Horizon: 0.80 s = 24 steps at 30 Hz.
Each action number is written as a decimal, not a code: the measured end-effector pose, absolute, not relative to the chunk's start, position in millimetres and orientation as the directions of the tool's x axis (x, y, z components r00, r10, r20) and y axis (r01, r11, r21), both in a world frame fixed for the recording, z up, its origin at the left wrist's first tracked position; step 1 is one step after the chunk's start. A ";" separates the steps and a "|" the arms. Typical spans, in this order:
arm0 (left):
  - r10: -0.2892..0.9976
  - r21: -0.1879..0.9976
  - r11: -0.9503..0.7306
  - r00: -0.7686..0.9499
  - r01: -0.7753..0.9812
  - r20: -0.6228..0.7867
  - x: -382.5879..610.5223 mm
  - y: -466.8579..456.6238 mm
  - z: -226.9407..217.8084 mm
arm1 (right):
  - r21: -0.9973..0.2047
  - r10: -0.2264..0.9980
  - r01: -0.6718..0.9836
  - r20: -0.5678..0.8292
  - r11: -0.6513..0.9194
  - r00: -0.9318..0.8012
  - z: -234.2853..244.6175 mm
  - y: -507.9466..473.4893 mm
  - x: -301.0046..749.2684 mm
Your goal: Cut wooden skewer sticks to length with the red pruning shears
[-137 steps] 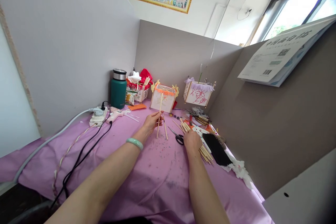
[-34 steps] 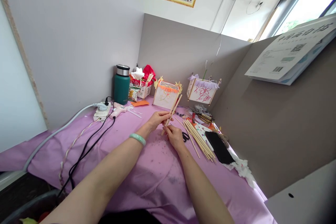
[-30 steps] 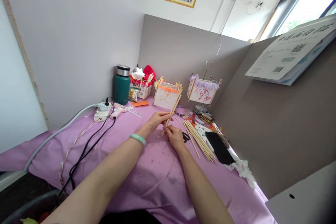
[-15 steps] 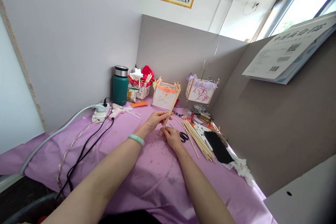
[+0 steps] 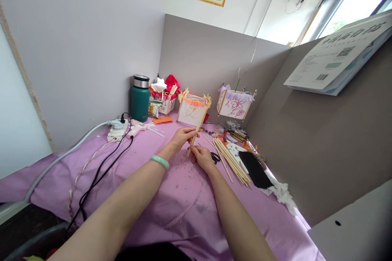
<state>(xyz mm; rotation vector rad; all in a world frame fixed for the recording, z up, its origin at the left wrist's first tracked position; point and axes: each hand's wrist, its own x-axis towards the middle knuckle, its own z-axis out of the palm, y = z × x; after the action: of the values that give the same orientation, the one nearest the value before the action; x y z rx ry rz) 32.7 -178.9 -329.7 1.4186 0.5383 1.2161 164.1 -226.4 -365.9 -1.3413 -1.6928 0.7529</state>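
Both my hands meet over the purple cloth [image 5: 183, 204] and share a small bundle of thin wooden sticks [image 5: 199, 125] that slants up to the right. My left hand [image 5: 181, 138], with a green bangle on its wrist, pinches the bundle near its middle. My right hand [image 5: 202, 157] is closed on the bundle's lower end. A loose pile of more sticks [image 5: 232, 161] lies on the cloth just right of my right hand, with black scissors [image 5: 214, 156] between them.
Two paper lanterns [image 5: 192, 108] [image 5: 234, 105] stand at the back by the grey partitions. A green flask [image 5: 139, 98], a craft box [image 5: 162, 100], a glue gun [image 5: 138, 129] and a power strip [image 5: 116, 131] with cables sit back left. A black case [image 5: 255, 169] lies right.
Earlier my left hand held sticks alone while my right hand lay on the pile at the right. My right hand has since come to the bundle and both hands hold it nearly still.
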 end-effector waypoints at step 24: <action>0.825 0.913 -0.295 0.407 -0.283 0.393 30.3 -175.2 -332.1 | -0.580 0.923 0.731 0.335 0.360 -0.189 -369.8 -227.4 162.4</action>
<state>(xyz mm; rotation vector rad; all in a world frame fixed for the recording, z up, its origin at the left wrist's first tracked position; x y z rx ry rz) 30.3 -175.2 -332.1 1.4896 0.5075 1.1825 162.4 -227.4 -369.8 -1.4310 -1.9829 0.3847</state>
